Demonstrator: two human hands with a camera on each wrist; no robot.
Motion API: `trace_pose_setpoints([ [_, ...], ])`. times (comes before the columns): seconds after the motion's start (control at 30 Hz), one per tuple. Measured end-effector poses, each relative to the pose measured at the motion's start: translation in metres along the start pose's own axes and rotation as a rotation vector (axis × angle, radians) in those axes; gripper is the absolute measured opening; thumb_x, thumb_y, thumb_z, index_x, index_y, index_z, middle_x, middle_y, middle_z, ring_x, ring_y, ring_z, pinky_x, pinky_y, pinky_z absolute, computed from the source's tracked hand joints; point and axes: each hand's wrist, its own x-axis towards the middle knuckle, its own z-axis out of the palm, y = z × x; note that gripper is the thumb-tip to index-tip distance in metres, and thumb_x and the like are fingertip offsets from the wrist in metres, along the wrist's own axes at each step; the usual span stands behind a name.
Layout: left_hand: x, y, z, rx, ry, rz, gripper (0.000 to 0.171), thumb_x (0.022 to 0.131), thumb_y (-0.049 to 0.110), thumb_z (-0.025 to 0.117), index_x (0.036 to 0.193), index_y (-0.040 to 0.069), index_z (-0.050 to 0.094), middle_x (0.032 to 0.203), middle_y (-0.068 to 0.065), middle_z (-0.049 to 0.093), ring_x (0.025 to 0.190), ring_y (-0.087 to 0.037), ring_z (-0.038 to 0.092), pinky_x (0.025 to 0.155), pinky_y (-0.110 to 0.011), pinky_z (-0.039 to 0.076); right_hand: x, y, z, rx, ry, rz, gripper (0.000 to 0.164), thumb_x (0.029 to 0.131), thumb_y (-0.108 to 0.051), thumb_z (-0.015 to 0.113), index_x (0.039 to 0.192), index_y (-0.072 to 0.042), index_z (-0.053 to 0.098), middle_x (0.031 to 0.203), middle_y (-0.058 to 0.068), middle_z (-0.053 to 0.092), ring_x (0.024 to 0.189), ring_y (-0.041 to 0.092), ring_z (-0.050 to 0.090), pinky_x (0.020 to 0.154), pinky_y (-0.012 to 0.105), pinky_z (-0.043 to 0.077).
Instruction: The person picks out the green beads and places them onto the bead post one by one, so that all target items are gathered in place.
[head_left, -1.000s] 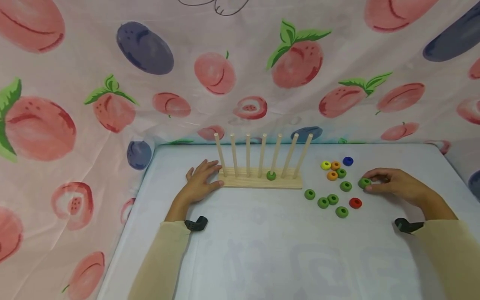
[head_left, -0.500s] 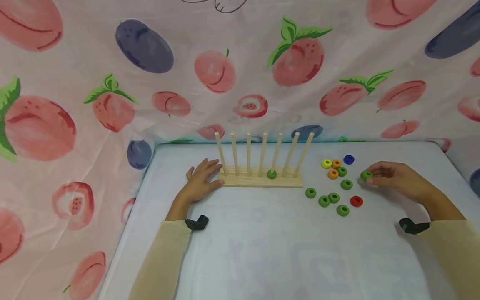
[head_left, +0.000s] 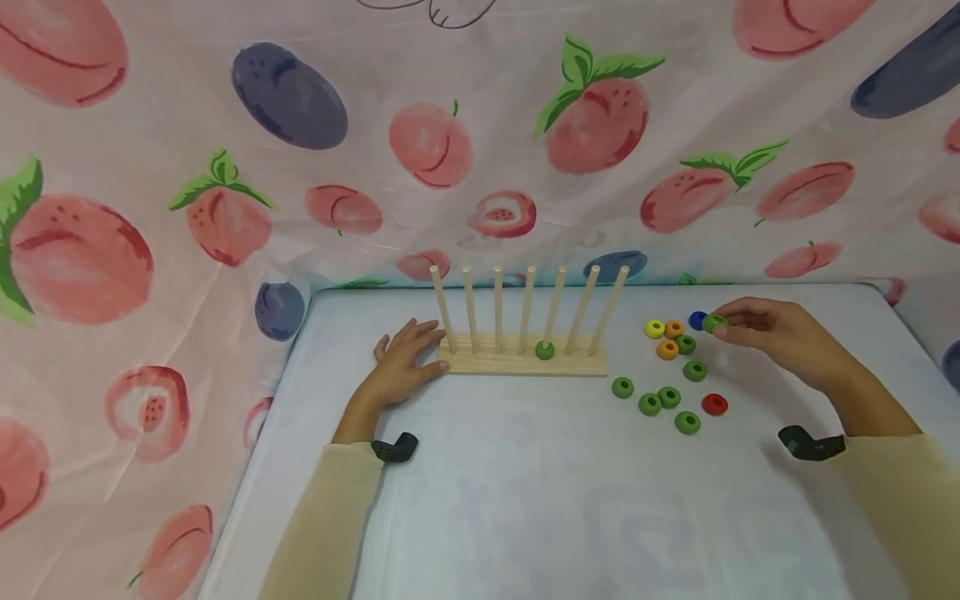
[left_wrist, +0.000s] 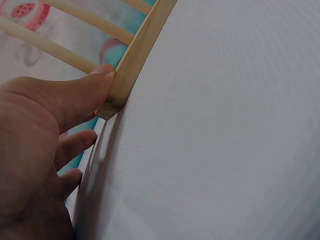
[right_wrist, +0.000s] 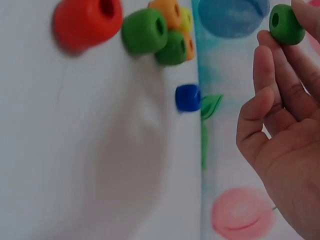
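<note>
A wooden peg rack (head_left: 517, 362) with a row of upright pegs stands on the table, one green bead (head_left: 544, 351) low on one of its pegs. My left hand (head_left: 405, 360) holds the rack's left end, the thumb (left_wrist: 90, 92) against the end of the base. Pinched between the thumb and fingers of my right hand (head_left: 787, 342) is another green bead (right_wrist: 286, 24), raised off the table. In the head view it partly covers the blue bead (head_left: 697, 320); the right wrist view has that blue bead (right_wrist: 188, 98) on the table, apart from the hand.
Right of the rack lie several loose green beads (head_left: 687, 422), a red bead (head_left: 715, 404), a yellow bead (head_left: 654, 329) and two orange beads (head_left: 667, 350). A fruit-printed cloth (head_left: 517, 150) hangs behind the white table (head_left: 525, 500).
My right hand has lifted the green bead and carried it away from me and slightly left, close to the blue bead. The left hand stays at the rack's end.
</note>
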Motion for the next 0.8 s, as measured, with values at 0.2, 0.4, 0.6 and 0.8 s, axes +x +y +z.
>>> trace_pose_setpoints([
  [0.2, -0.001, 0.000, 0.001, 0.011, 0.005, -0.001, 0.059, 0.096, 0.036, 0.070, 0.149, 0.014, 0.053, 0.165, -0.008, 0.036, 0.158, -0.036, 0.013, 0.118, -0.069, -0.005, -0.001, -0.027, 0.002, -0.006, 0.028, -0.075, 0.051, 0.096, -0.048, 0.067, 0.136, -0.016, 0.062, 0.121, -0.005, 0.064, 0.105, -0.001, 0.053, 0.083, 0.014, 0.047],
  [0.4, -0.001, 0.001, 0.000, 0.000, 0.003, 0.000, 0.059, 0.096, 0.036, 0.071, 0.148, 0.014, 0.053, 0.164, -0.007, 0.037, 0.159, -0.035, 0.012, 0.118, -0.068, -0.006, -0.001, -0.049, 0.005, 0.001, 0.036, -0.107, 0.049, 0.098, -0.046, 0.066, 0.138, -0.019, 0.061, 0.125, 0.001, 0.065, 0.107, 0.001, 0.054, 0.089, 0.023, 0.048],
  [0.6, -0.001, 0.001, 0.000, 0.007, 0.009, 0.005, 0.059, 0.096, 0.036, 0.070, 0.148, 0.014, 0.053, 0.164, -0.007, 0.037, 0.158, -0.036, 0.013, 0.118, -0.069, -0.005, -0.001, -0.074, 0.004, 0.094, 0.059, -0.103, 0.050, 0.097, -0.049, 0.066, 0.136, -0.018, 0.058, 0.125, 0.004, 0.062, 0.107, 0.005, 0.056, 0.103, 0.059, 0.044],
  [0.8, -0.001, 0.001, -0.001, -0.002, 0.005, 0.000, 0.060, 0.096, 0.036, 0.070, 0.149, 0.015, 0.053, 0.165, -0.007, 0.037, 0.159, -0.035, 0.012, 0.119, -0.068, -0.006, 0.000, -0.096, 0.003, 0.168, 0.114, -0.089, 0.051, 0.095, -0.051, 0.067, 0.131, -0.016, 0.059, 0.116, -0.007, 0.064, 0.108, 0.009, 0.057, 0.100, 0.052, 0.043],
])
